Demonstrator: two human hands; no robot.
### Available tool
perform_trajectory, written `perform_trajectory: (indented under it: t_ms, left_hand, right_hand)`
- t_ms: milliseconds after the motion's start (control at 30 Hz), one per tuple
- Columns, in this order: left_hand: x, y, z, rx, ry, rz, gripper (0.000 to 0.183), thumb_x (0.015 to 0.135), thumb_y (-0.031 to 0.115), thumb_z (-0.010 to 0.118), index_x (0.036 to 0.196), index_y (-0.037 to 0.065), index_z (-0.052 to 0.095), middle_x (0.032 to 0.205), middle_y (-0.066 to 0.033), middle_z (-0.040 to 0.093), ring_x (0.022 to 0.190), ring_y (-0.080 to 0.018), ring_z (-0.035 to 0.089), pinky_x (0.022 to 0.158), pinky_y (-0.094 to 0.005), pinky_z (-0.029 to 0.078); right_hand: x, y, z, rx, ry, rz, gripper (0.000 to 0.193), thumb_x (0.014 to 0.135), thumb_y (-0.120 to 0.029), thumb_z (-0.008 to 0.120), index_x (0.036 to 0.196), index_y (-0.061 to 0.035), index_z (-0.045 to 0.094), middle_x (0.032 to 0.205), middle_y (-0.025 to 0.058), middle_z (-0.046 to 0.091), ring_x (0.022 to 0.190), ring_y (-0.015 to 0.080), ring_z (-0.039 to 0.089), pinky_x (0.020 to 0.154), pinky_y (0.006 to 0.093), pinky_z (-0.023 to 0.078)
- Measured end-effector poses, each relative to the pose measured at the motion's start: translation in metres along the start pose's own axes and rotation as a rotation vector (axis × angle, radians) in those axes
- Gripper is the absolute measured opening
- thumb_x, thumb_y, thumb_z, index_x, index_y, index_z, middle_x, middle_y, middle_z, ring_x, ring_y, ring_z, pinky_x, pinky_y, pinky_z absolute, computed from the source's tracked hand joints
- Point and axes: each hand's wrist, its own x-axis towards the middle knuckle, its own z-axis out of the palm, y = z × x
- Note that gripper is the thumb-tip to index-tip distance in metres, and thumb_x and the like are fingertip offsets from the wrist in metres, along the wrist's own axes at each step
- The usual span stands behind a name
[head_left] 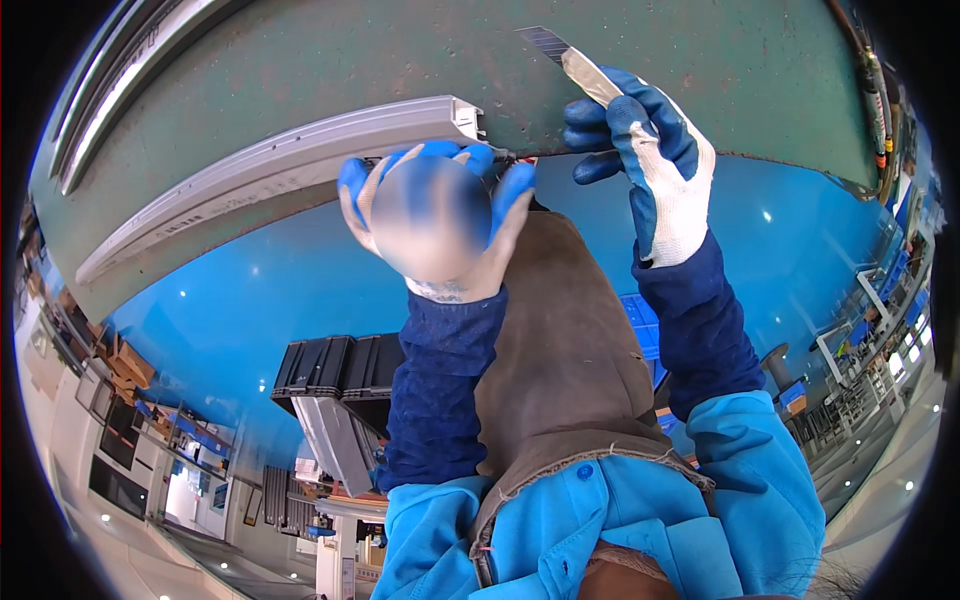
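Observation:
My right hand (660,150), in a white glove with blue coated fingers, is closed round the pale handle of a snap-off utility knife (588,76). The scored grey blade points up and left over the green workbench (680,70). A long light-grey metal profile (290,155) lies along the near edge of the bench, its cut end showing hollow channels. Close to that end is my left hand (430,215), gloved alike, its fingers bent but apart. A blurred patch covers its middle, and whether it touches the profile is hard to see.
More metal profiles (130,90) lie at the bench's far left. Cables or hoses (880,110) run along its right end. Below stand black crates (315,368) and a blue crate (640,325) on a shiny blue floor (250,290). A brown apron (560,330) hangs before me.

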Motion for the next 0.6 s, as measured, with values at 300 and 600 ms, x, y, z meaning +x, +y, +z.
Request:
perform_trajectory:
  t_ms: [300, 600]
  left_hand:
    - [-0.011, 0.014, 0.017, -0.011, 0.128, -0.169, 0.041, 0.055, 0.045, 0.085, 0.084, 0.025, 0.063, 0.102, -0.0023, 0.054, 0.1, -0.0313, 0.051, 0.103, -0.0677, 0.028]
    - [-0.032, 0.019, 0.034, 0.161, 0.163, -0.251, 0.045, 0.05, 0.035, 0.087, 0.085, 0.022, 0.062, 0.108, -0.0058, 0.056, 0.104, -0.0325, 0.052, 0.102, -0.0664, 0.031]
  right_hand:
    - [0.01, -0.032, 0.028, -0.228, -0.271, -0.163, 0.029, 0.092, -0.014, 0.058, 0.118, 0.0008, 0.057, 0.093, 0.017, 0.068, 0.08, 0.0191, 0.067, 0.069, 0.025, 0.055]
    - [0.055, -0.015, 0.104, -0.738, -0.598, -0.755, 0.038, 0.087, -0.018, 0.061, 0.121, -0.0037, 0.055, 0.091, 0.0114, 0.067, 0.071, 0.0181, 0.066, 0.058, 0.0219, 0.051]
